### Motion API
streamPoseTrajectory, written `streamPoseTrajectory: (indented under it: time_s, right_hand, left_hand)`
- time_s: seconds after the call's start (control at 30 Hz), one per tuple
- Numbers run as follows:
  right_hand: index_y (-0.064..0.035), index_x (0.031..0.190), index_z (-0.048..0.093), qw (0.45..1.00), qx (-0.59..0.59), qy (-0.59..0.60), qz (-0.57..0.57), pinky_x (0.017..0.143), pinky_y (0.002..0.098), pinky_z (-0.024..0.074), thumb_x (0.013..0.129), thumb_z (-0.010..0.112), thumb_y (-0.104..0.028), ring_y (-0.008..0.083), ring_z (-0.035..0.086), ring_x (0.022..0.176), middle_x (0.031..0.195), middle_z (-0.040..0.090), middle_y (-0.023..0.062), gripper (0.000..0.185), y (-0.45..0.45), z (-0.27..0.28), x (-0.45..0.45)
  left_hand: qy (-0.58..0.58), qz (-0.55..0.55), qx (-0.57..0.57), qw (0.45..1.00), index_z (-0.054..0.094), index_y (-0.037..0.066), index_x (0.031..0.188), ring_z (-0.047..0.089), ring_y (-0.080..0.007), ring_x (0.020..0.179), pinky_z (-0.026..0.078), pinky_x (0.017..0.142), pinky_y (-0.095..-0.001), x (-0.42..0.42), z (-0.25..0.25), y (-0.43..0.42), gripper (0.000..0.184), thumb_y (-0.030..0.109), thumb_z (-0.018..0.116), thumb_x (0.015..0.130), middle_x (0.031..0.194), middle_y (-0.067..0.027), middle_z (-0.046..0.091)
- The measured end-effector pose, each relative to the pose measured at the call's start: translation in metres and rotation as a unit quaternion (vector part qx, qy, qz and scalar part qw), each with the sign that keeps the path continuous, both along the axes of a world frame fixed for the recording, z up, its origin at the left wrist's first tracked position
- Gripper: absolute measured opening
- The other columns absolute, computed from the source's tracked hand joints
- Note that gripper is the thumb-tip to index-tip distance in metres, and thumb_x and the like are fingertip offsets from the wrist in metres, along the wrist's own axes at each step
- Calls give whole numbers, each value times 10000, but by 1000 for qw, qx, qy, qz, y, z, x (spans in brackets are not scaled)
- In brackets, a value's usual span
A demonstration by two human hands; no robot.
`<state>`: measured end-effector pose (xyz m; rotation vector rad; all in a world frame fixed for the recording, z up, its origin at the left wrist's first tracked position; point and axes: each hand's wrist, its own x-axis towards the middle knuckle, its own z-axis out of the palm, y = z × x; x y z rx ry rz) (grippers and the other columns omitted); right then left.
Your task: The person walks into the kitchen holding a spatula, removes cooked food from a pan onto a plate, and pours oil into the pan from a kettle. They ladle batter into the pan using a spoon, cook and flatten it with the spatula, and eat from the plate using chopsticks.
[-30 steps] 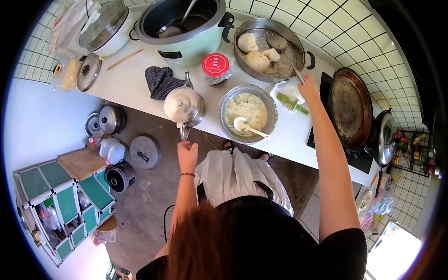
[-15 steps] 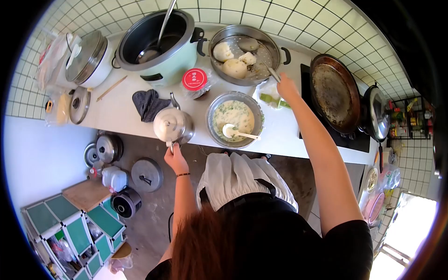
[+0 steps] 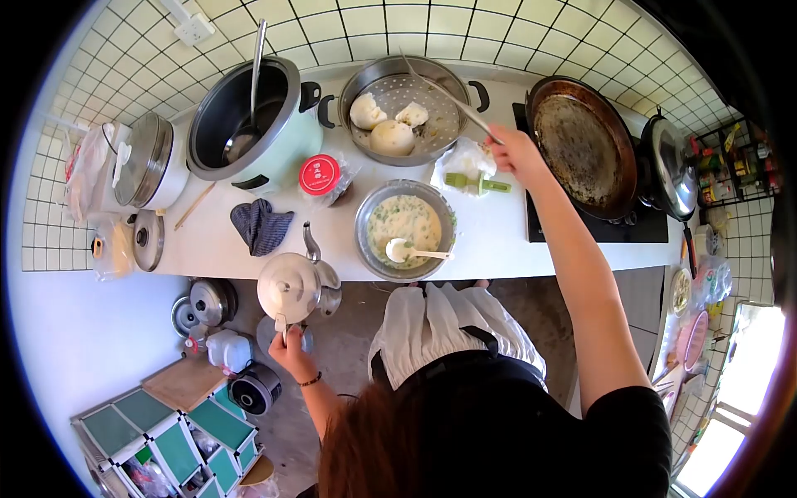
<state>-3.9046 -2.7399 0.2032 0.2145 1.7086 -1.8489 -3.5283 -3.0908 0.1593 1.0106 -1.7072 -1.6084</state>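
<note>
My left hand (image 3: 292, 352) is closed round the handle of a silver metal kettle (image 3: 286, 286), which shows at the counter's front edge with its spout toward the wall. My right hand (image 3: 515, 155) grips the handle of a long metal spatula (image 3: 452, 98), its thin end up over the steamer pan's far rim. In this perforated steamer pan (image 3: 452, 133) lie several white bun-like pieces (image 3: 392, 138). Nearer me stands a metal bowl (image 3: 363, 217) of pale batter with green bits and a white spoon (image 3: 401, 250).
Left on the counter are a large pot (image 3: 290, 137) with a ladle, a red-lidded jar (image 3: 320, 174) and a dark cloth (image 3: 261, 226). A green-handled tool (image 3: 477, 183) lies on white plastic by the bowl. A wide frying pan (image 3: 581, 149) sits on the stove at right.
The kettle has moved left and toward me, past the counter's front edge. The spatula has come up from among the buns to the steamer pan's far rim. The camera view has shifted.
</note>
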Motion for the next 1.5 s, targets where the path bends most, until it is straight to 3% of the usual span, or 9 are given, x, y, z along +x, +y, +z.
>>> streamPoseTrajectory:
  time_s: [0.13,0.2,0.37,0.53,0.73,0.9,1.03,1.2,1.5]
  right_hand:
    - [-17,878,489,976,-197,-70,-66,360,207,175,961,429,-329,35,212,382,509,239,-85,329,57,46,68]
    - [-8,913,488,963,-236,-75,-104,348,203,178,965,410,-332,27,216,375,502,249,-84,337,88,60,105]
    - [26,969,473,940,-306,-4,-150,331,217,165,974,365,-349,38,197,342,494,267,-70,390,171,74,200]
    - [79,1060,470,915,-346,68,-197,328,230,137,980,343,-312,45,157,344,496,210,-63,420,225,80,290]
    - [102,1173,451,899,-89,153,-401,336,223,200,948,442,-276,47,245,382,561,321,-25,440,229,94,379]
    - [-30,995,458,915,-152,-31,-373,341,207,209,893,527,-207,55,311,390,612,451,30,216,237,110,421]
    - [-83,791,475,882,70,-21,-466,370,207,159,879,564,-164,18,248,433,585,355,-57,149,247,97,436]
    - [-61,832,480,860,-4,-22,-510,396,212,222,862,561,-121,39,321,462,601,402,-30,105,260,79,458]
    - [-75,775,477,825,84,-36,-557,396,208,205,861,583,-172,30,300,468,590,388,-46,167,273,70,454]
  left_hand:
    - [21,-56,-1,998,492,2,577,362,-63,536,267,515,-231,-14,34,9,206,81,558,755,549,22,436]
    - [32,-99,-17,994,399,45,529,379,-100,535,335,547,-255,-35,54,21,284,66,529,781,503,11,370]
    - [82,-226,40,970,530,-39,647,449,-138,579,341,562,-270,-85,64,39,174,76,542,777,612,-50,504]
    - [138,-326,95,930,504,-26,611,384,-83,532,343,541,-251,-157,80,86,152,12,574,740,573,-15,463]
    - [110,-404,80,905,429,30,523,352,-83,469,370,520,-266,-230,109,163,269,35,596,734,497,18,381]
    - [103,-512,81,849,508,23,551,311,-62,437,357,500,-252,-288,121,210,219,71,593,746,486,37,372]
    - [92,-537,32,838,543,17,592,287,-50,432,348,487,-244,-317,139,263,199,112,585,763,482,52,342]
    - [93,-567,-10,818,569,9,633,267,-50,440,323,497,-240,-355,145,305,183,114,572,783,492,55,322]
    - [74,-618,-67,780,585,17,671,254,-50,434,321,483,-248,-415,141,351,178,117,558,816,488,57,303]
